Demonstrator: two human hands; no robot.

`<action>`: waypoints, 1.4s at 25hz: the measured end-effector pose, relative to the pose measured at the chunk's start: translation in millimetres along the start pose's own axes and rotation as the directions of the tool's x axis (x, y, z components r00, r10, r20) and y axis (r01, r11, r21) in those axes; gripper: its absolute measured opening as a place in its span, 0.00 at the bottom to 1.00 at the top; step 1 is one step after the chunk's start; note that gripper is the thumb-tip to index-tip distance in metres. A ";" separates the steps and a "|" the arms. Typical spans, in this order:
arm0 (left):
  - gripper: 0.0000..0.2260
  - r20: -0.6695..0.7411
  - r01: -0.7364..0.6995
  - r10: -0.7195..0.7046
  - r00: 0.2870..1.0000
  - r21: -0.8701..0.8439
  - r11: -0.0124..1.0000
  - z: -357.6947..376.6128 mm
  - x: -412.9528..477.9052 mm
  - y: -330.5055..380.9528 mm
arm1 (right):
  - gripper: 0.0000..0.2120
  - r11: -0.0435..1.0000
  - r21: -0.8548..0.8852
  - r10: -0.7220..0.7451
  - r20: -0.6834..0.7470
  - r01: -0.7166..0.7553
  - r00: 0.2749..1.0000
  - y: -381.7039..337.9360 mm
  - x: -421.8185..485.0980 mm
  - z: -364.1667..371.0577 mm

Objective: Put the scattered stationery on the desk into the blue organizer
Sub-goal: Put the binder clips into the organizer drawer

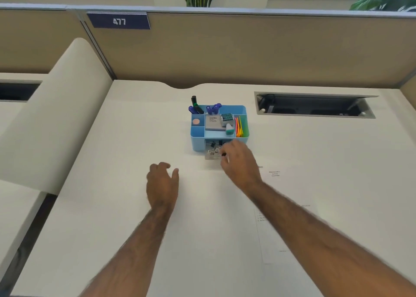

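The blue organizer [198, 142] was seen in the middle of the desk [112, 206], its front drawer [210, 157] of binder clips [213, 150] pulled out, the right hand [238, 161] curled at that drawer, grip indiscernible, and the left hand [162, 181] held loosely curled, empty, nearby.

The organizer [198, 142] is pale blue and the worktop [112, 206] cream. The markers [213, 108] are purple-blue, and one black marker [195, 103] has a green band. The round eraser [196, 121] is pink, the notepad [215, 122] grey, the correction tape [229, 130] teal and white, and the strips [240, 126] neon orange, yellow and green. The binder clips [213, 149] are black and silver. At the upper left of the frame, a navy plate [118, 21] carries white digits. The partition [247, 49] is tan.
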State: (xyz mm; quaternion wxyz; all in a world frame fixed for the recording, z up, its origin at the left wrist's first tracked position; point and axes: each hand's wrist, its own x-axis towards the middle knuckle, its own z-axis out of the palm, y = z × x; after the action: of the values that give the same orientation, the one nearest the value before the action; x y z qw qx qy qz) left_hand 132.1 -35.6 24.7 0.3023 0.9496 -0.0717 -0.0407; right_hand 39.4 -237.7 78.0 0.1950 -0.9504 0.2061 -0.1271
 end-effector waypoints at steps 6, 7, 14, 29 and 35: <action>0.14 0.124 0.085 -0.101 0.987 0.127 0.988 0.0 7.2 -22.1 | 0.04 0.972 0.182 0.164 -0.063 -0.150 0.984 -0.5 24.5 -18.1; 0.12 0.134 0.081 -0.100 0.986 0.136 0.987 0.5 9.4 -21.0 | 0.04 0.967 0.198 0.178 -0.069 -0.162 0.982 -0.3 19.9 -18.4; 0.08 0.161 0.128 -0.130 0.978 0.024 0.991 1.1 14.3 -8.4 | 0.03 0.957 0.200 0.204 0.060 -0.212 0.977 4.1 -29.2 5.4; 0.19 0.167 -0.387 0.401 0.901 -0.106 0.916 12.5 2.7 139.1 | 0.05 0.901 0.198 0.378 0.077 -0.386 0.923 29.6 -37.2 -0.5; 0.10 0.163 0.133 -0.085 0.983 -0.312 0.941 18.2 -14.1 88.0 | 0.13 0.840 0.165 0.512 0.069 -0.516 0.856 32.8 -17.0 0.3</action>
State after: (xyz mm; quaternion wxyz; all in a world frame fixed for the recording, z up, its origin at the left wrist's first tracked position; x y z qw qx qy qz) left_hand 106.2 -114.7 61.5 0.4440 0.8846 -0.0332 -0.1384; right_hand 13.2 -257.6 61.1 0.3081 -0.8404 0.4391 -0.0774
